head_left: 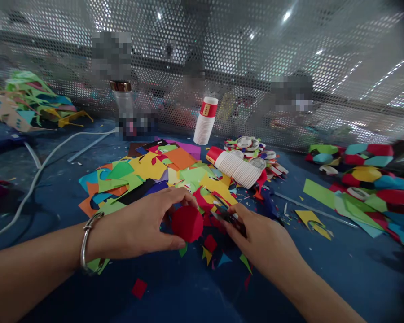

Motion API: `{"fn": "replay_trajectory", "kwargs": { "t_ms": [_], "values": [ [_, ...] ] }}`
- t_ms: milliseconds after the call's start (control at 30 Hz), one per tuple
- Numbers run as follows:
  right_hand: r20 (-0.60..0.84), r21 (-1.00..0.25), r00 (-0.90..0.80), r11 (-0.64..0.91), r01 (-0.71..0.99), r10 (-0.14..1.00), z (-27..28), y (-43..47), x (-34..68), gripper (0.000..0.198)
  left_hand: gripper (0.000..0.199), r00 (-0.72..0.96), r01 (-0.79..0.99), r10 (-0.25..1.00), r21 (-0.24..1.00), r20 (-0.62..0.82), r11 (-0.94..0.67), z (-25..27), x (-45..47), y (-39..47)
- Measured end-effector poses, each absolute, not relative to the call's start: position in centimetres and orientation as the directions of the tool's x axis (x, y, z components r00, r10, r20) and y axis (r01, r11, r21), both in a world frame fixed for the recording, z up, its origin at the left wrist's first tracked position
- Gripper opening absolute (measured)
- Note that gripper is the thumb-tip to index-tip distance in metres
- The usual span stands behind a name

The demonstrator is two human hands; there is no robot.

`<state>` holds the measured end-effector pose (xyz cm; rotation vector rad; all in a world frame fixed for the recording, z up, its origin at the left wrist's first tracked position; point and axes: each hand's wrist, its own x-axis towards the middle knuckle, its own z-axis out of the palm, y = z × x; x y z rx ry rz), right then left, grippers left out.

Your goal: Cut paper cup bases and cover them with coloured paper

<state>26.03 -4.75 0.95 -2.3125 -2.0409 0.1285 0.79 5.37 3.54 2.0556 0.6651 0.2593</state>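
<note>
A roundish red paper piece (187, 224) is held at its edge between the fingers and thumb of my left hand (134, 224), which wears a silver bangle (86, 242) at the wrist. My right hand (261, 231) is closed around dark scissors (227, 216). Their blades point up and left, apart from the red piece. Beyond both hands spreads a heap of coloured paper scraps (150, 166). Small offcuts, among them a red square (139, 288), lie on the blue tabletop (188, 296) below my hands.
One stack of paper cups (204, 125) stands upright; another stack (237, 168) lies on its side by a pile of round white-rimmed pieces (252, 146). Coloured paper shapes (384, 179) fill the right side. A white cable (37, 175) runs along the left. A perforated metal screen (222, 58) rises behind.
</note>
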Motion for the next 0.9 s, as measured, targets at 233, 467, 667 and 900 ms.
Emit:
{"fn": "replay_trajectory", "kwargs": {
  "t_ms": [233, 467, 667, 900],
  "values": [
    [0.165, 0.022, 0.080, -0.085, 0.996, 0.983, 1.2, -5.3, 26.1, 0.022, 0.054, 0.840, 0.132, 0.538, 0.987, -0.063, -0.092, 1.8, 1.8, 5.9],
    [0.204, -0.614, 0.051, 0.087, 0.785, 0.978, 2.6, -5.8, 24.8, 0.027, 0.054, 0.780, 0.161, 0.625, 0.952, 0.039, -0.261, 1.5, 2.7, 4.1],
    [0.066, -0.734, 0.015, 0.038, 0.678, 0.998, 2.5, -5.9, 23.8, 0.027, 0.065, 0.787, 0.130, 0.609, 0.939, 0.097, -0.318, 0.8, 3.0, 3.4],
    [0.053, -0.742, 0.037, 0.015, 0.671, 0.998, 3.2, -5.6, 24.8, 0.024, 0.088, 0.808, -0.006, 0.583, 0.990, -0.077, 0.139, 0.4, 3.3, 4.2]
  ]
}}
